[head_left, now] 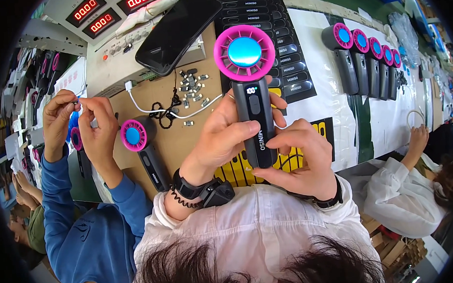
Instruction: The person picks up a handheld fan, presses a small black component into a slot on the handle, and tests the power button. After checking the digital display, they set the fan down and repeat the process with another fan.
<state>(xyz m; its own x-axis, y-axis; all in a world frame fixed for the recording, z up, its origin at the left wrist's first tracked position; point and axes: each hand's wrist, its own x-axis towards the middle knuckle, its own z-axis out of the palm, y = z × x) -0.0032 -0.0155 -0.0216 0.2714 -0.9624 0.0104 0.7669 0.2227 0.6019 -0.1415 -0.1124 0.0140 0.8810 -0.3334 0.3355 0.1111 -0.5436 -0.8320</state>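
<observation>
Upright in front of me is a handheld fan (255,124) with a dark grey handle, a magenta ring head and a shiny blue centre. A small display on its handle is lit. My left hand (226,134) wraps round the handle from the left, its thumb on the front below the oval button. At the handle's lower end, my right hand (306,155) pinches the fan, a finger against the side and the thumb by the base. A thin dark cord (291,158) curves beside the right fingers. Both wrists wear black bands.
Left lies a second fan (134,136), near small connector pieces (193,87) and a white cable (184,116). A black phone (180,34) rests on a power supply (99,61). Several fans (358,68) line the right side. Co-workers sit left (90,235) and right (403,199).
</observation>
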